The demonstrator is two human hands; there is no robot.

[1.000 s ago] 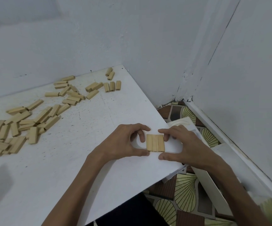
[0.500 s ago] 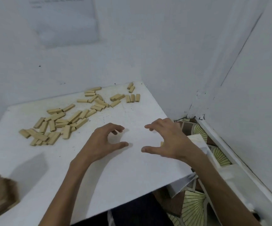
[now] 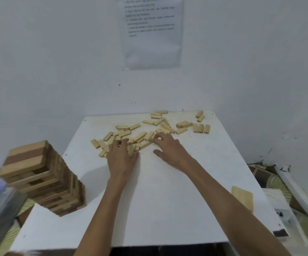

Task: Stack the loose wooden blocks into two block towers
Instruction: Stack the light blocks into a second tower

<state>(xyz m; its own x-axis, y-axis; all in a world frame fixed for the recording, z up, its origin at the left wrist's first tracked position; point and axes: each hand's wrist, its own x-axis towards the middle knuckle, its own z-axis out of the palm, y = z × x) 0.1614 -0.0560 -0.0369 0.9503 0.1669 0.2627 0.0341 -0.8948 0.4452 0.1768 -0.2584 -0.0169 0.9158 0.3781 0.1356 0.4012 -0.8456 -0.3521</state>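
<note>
White table (image 3: 168, 209) against pale walls (image 3: 57, 61) — printed sheet (image 3: 152, 32) above, patterned floor (image 3: 276, 183) beside.

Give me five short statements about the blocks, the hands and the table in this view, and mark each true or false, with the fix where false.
1. Both hands are down on the pile of loose blocks. True: the left hand and the right hand rest on it.
2. A tall block tower stands at the table's left edge. True.
3. The first layer near the right edge is several rows high. False: it is one flat layer.
4. The sheet of paper lies on the table. False: it hangs on the wall.
5. The right hand holds a block in the air. False: it is down at the pile.
</note>
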